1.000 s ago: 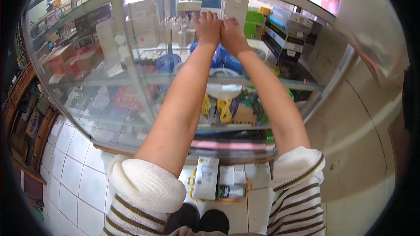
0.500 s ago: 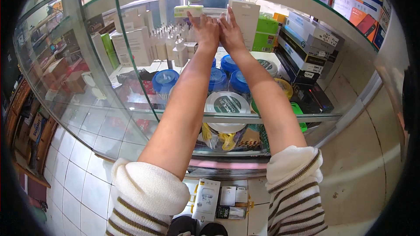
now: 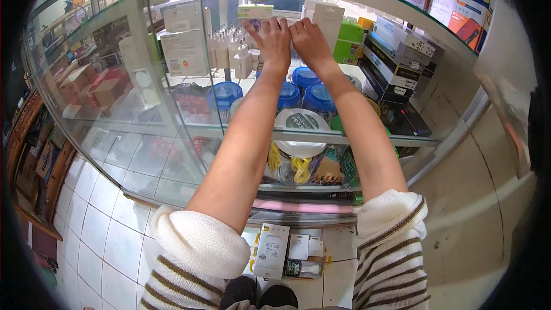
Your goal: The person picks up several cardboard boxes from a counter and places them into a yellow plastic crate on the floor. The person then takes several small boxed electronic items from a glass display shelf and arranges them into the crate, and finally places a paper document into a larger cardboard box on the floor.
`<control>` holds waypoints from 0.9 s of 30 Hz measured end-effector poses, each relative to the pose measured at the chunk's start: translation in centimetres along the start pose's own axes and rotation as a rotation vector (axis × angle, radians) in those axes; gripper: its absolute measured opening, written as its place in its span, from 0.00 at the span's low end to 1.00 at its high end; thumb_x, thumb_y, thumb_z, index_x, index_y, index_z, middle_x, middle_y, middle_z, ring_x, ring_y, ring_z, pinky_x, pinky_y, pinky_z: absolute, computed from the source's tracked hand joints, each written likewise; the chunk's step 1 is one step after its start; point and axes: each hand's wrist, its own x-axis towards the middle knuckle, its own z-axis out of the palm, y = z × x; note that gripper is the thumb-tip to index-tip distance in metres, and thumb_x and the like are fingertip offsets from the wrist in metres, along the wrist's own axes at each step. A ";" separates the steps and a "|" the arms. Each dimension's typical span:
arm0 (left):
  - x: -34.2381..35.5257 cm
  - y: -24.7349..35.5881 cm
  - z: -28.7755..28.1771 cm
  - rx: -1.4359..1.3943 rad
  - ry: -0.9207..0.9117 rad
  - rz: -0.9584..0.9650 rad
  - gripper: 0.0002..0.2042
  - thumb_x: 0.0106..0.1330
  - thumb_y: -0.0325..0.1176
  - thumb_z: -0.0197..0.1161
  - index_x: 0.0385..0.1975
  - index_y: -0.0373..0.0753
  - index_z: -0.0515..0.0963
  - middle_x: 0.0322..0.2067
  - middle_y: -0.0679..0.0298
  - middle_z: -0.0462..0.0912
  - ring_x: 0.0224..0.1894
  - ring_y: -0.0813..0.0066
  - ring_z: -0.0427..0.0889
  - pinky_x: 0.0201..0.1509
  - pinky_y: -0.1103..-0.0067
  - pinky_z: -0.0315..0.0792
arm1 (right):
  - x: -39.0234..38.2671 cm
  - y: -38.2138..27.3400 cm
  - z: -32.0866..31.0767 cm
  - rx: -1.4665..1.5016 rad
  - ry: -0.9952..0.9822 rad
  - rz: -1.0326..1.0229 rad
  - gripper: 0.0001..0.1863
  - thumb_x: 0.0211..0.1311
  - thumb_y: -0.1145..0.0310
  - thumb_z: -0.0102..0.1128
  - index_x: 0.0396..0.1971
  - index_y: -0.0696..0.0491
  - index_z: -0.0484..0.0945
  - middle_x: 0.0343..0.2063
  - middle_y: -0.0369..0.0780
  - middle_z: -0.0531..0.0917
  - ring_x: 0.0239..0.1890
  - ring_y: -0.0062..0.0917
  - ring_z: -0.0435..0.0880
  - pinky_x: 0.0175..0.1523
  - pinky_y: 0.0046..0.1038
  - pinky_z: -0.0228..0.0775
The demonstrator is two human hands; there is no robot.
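both arms are stretched up and forward into the glass display case, and the two hands sit side by side, thumbs almost touching, at the far end of the reach. the left hand (image 3: pixel 270 37) has its fingers spread and pressed on a small pale green and white box (image 3: pixel 256 12), which lies just beyond its fingertips with its long axis running left to right, across the line of the arms. the right hand (image 3: pixel 310 40) is just beside it, fingers resting against the lower edge of a taller white box (image 3: pixel 328 18) that stands upright past its fingertips and slightly to its right. so the green and white box is the left hand's, the upright white one the right hand's, and neither hand has to cross the other. whether either hand truly grips its box or only lies flat against it, i cannot tell; the palms face away and hide the contact. below the wrists, nearer the body, blue round lids (image 3: pixel 303 77) sit on the glass shelf (image 3: pixel 413 139), and a white round tub (image 3: pixel 303 123) lies under the forearms. to the right of the right hand, stacked green boxes (image 3: pixel 350 43) and a row of flat dark and white cartons (image 3: pixel 396 51) lean along the case wall. to the left of the left hand stand small white chargers (image 3: pixel 229 54) in a cluster.
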 end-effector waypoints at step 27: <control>-27.8 0.5 -27.3 -1.418 -0.282 0.399 0.26 0.35 0.22 0.63 0.41 0.38 0.67 0.34 0.60 0.73 0.37 0.60 0.71 0.39 0.71 0.67 | -21.0 -16.2 -38.6 1.715 -0.066 1.865 0.17 0.57 0.71 0.50 0.46 0.55 0.61 0.37 0.40 0.71 0.41 0.26 0.73 0.45 0.26 0.69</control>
